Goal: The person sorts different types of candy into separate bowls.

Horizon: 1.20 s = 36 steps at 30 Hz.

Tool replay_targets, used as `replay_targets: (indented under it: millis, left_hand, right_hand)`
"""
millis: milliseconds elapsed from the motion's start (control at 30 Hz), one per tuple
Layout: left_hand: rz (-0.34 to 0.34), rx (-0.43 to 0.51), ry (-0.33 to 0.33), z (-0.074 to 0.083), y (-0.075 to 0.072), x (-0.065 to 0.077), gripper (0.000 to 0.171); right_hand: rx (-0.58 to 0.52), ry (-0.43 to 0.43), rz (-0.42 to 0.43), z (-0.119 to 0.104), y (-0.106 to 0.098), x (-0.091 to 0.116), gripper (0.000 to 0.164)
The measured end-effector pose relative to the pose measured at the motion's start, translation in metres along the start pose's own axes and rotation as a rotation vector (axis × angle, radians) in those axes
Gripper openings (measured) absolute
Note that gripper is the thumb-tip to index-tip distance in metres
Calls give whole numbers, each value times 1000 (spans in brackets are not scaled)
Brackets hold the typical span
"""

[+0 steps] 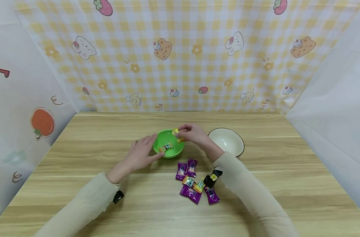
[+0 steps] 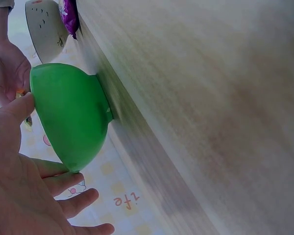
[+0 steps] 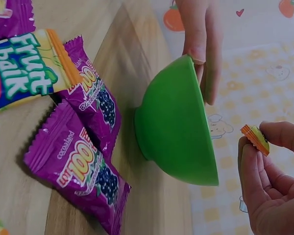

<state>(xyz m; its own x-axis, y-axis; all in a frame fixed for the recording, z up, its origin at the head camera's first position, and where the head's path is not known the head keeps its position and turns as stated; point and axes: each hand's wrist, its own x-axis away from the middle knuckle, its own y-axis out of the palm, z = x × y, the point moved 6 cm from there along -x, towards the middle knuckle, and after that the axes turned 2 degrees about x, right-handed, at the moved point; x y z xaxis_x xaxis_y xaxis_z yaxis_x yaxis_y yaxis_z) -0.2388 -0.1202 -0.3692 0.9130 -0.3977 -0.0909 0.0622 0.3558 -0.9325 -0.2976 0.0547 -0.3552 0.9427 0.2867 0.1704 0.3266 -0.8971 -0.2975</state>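
Observation:
A green bowl stands on the table with one yellow-and-orange wrapped candy inside. My left hand is at its left side, thumb and forefinger touching the rim, fingers spread and mostly straight. Over the bowl's right rim, my right hand pinches another small yellow-and-orange wrapped candy between thumb and fingertips. On the table in front of the bowl lie several purple wrapped candies, along with a yellow Fruit baik candy. A further yellow candy rests close by, near the right wrist strap.
To the right of the green bowl stands a white bowl with a dark rim, partly behind my right forearm. Under everything is a wood-grain table. A yellow checked cloth hangs along its back edge, with white cloths at both sides.

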Motion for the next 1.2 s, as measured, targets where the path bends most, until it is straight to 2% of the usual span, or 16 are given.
replay_targets:
  millis: [233, 433, 633, 833, 967, 1133, 1200]
  left_hand:
    - [-5, 1, -5, 0, 0, 0, 85]
    - [0, -6, 5, 1, 0, -1, 83]
    - [5, -8, 8, 2, -2, -1, 80]
    - [3, -8, -1, 2, -2, 0, 80]
    - [4, -4, -1, 3, -3, 0, 80]
    - [7, -11, 6, 2, -3, 0, 81]
    - [7, -13, 8, 3, -3, 0, 80]
  right_hand:
    - [39, -6, -7, 1, 8, -6, 25]
    - [20, -20, -15, 2, 10, -6, 24]
    - [-24, -30, -25, 0, 5, -1, 29]
    - [18, -84, -52, -7, -3, 7, 32]
    - [53, -144, -111, -13, -8, 18, 32]
    - [89, -212, -235, -16, -12, 36, 33]
    - [137, -255, -286, -14, -13, 44, 31]
